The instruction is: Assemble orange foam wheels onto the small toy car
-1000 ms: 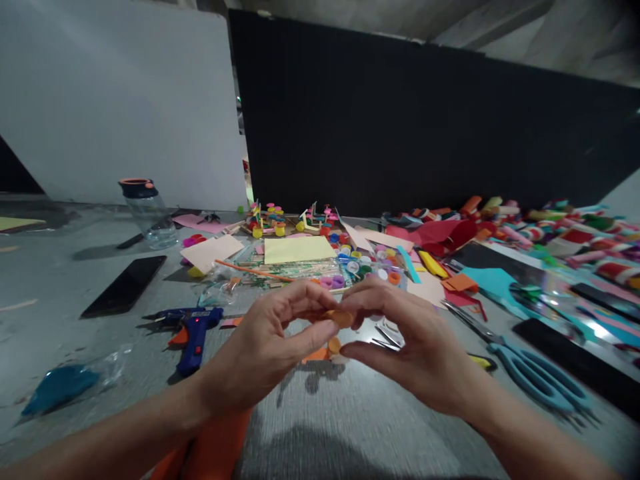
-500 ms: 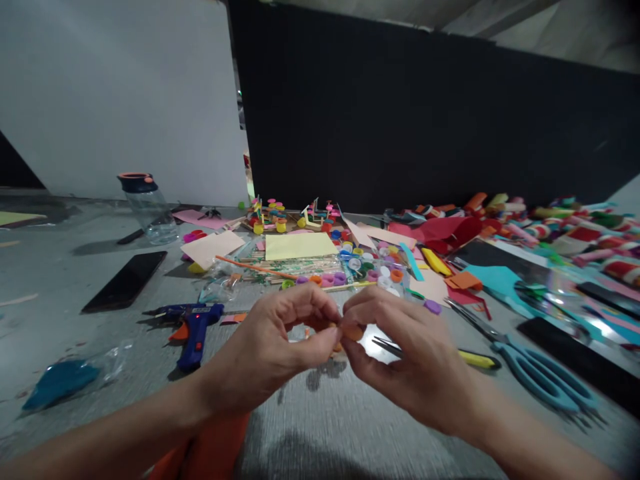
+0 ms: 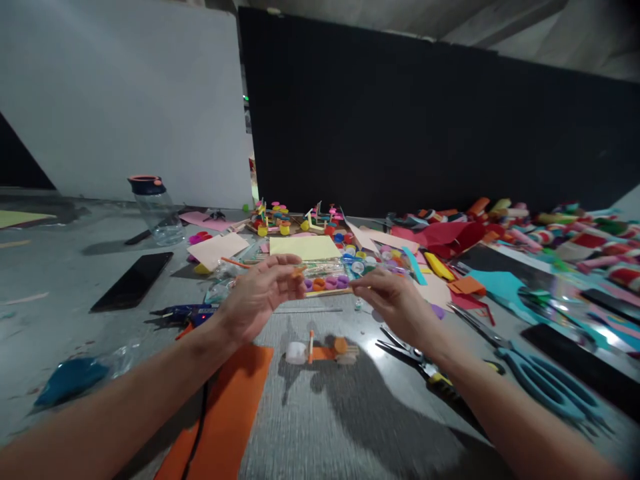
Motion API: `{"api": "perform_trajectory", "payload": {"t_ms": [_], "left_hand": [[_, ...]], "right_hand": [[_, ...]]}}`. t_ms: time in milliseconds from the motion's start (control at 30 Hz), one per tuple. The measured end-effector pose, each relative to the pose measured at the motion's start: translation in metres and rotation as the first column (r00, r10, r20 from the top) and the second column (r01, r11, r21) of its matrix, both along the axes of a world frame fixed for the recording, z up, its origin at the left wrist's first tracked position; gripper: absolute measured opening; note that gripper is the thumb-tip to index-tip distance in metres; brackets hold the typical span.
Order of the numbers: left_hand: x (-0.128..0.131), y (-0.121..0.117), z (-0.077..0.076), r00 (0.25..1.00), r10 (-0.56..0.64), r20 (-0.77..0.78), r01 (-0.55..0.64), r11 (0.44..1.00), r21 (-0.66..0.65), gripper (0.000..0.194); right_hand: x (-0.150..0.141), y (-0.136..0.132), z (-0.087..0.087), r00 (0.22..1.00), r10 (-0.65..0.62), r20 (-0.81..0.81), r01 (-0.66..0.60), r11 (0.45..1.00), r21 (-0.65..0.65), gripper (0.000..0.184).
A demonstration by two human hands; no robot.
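Note:
My left hand [image 3: 263, 293] is raised over the table, its thumb and fingertips pinching a small orange piece [image 3: 299, 272]. Apart from it, to the right, my right hand [image 3: 393, 297] has thumb and finger pressed together; whatever they hold, if anything, is too small to make out. On the table below and between both hands sits a small craft model [image 3: 325, 353] with whitish round ends, an orange strip and a short upright stick. Needle-nose pliers [image 3: 425, 367] lie under my right forearm. A blue glue gun [image 3: 193, 313] is partly hidden behind my left forearm.
An orange sheet [image 3: 240, 400] with a black cable across it lies at front left. Scissors [image 3: 545, 380] rest at right. A phone [image 3: 133, 281] and a water bottle [image 3: 157, 210] stand left. Bottle caps [image 3: 330, 283], paper sheets [image 3: 305, 247] and small models [image 3: 273, 219] fill the back.
My hands, together around an orange piece before, have moved apart and slightly away from me. The craft model and the pliers beneath them now show more fully.

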State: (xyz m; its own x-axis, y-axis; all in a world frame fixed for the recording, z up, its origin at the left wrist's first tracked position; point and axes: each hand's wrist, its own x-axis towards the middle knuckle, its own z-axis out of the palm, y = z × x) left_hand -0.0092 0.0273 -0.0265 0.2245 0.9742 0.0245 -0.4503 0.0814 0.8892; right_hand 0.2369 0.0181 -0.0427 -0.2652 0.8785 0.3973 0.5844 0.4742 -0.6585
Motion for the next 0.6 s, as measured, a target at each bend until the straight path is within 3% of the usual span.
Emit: {"api": "perform_trajectory", "payload": {"t_ms": [100,200,333,433,500,600], "left_hand": [[0.003,-0.003,-0.002,0.996,-0.092,0.009,0.093,0.995,-0.022,0.017],[0.01,-0.01,-0.006,0.994,-0.111,-0.016,0.11,0.993,-0.047,0.022],[0.026,-0.023,-0.01,0.991,-0.049,0.126,0.073,0.979,-0.193,0.017],[0.03,-0.036,-0.002,0.967,-0.039,0.253,0.115,0.949,-0.294,0.028],[0.029,-0.043,0.008,0.956,-0.024,0.293,0.12,0.942,-0.315,0.037],[0.022,-0.046,0.021,0.923,0.044,0.382,0.064,0.962,-0.266,0.05]], "right_hand": [[-0.006,0.001,-0.008,0.998,0.058,0.002,-0.057,0.99,-0.126,0.016],[-0.016,-0.009,-0.002,0.995,0.07,-0.067,-0.078,0.988,-0.136,0.013],[-0.045,-0.033,0.014,0.993,0.116,0.02,-0.117,0.984,0.134,0.003],[-0.076,-0.05,0.017,0.94,0.252,0.232,-0.325,0.867,0.378,0.013],[-0.093,-0.06,0.012,0.918,0.277,0.283,-0.386,0.785,0.485,0.025],[-0.109,-0.07,0.002,0.926,0.288,0.243,-0.376,0.761,0.529,0.038]]}}
